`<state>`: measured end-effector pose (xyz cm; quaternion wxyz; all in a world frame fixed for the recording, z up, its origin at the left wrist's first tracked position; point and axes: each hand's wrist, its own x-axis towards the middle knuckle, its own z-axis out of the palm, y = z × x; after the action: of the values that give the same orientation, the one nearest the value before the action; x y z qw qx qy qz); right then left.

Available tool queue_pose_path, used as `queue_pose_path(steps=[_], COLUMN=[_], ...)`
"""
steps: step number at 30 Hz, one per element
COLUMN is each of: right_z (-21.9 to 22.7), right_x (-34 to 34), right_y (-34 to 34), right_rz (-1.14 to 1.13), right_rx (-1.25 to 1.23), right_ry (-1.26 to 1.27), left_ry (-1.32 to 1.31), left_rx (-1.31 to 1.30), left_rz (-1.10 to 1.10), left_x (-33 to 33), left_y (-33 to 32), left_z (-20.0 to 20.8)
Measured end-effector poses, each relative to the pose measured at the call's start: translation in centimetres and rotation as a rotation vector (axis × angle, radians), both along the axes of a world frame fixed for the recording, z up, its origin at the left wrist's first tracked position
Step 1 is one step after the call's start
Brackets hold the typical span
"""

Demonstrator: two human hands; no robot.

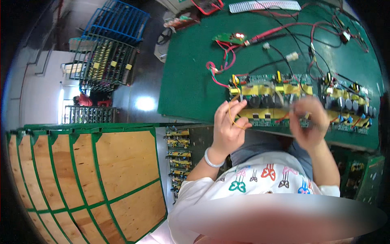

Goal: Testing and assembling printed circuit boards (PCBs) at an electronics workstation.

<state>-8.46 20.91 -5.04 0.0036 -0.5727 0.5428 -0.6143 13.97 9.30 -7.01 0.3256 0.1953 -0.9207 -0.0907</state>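
A long green circuit board (265,90) with yellow tape strips, black round capacitors and small yellow parts lies along the near edge of the bench. My left hand (228,129) is at its left end, fingers curled and thumb near the board's edge. A thin yellow wire (230,112) runs from the board in a loop across those fingers to the thumb, and the hand appears to hold it. Over the board's right part is my right hand (310,124), smeared by motion. Its fingertips are too blurred to show what they hold. A second similar board (348,92) lies to the right.
On the green bench (187,77) lie a small lit circuit board (230,38), a red probe lead (266,33), black cables with white connectors (291,56) and a white strip (264,5). A green rack with wooden panels (126,162) stands at left, wire racks (107,61) beyond.
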Motion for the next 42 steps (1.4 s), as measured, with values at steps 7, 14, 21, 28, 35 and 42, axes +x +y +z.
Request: queue_pose_path(steps=[7,14,21,28,35,42], right_z=[2.3,1.2,0.1,0.2,0.6,0.4], right_x=[-1.8,-1.8,-1.9,-2.0,-2.1,-2.1], right_y=[-4.9,-7.6,-8.6,-8.5,-8.5,-8.4], right_rz=[-0.072,-0.097,-0.141,-0.068,-0.066,-0.046], right_rx=[0.282,0.432,0.354,0.444,0.447,0.545], right_ry=[-0.236,-0.147,0.002,-0.062,-0.096,-0.215], left_ry=[-0.017,-0.024,-0.034,-0.044,-0.055,-0.041], left_rx=[0.0,-0.018,-0.023,-0.023,0.028,0.02], left_rz=[-0.007,-0.005,0.011,-0.002,-0.002,-0.018], left_x=[0.1,0.0,-0.1,0.0,0.0,0.0], left_y=[-0.2,-0.4,-0.4,-0.6,-0.5,-0.5], left_z=[-0.4,-0.6,-0.9,-0.9,-0.2,-0.4])
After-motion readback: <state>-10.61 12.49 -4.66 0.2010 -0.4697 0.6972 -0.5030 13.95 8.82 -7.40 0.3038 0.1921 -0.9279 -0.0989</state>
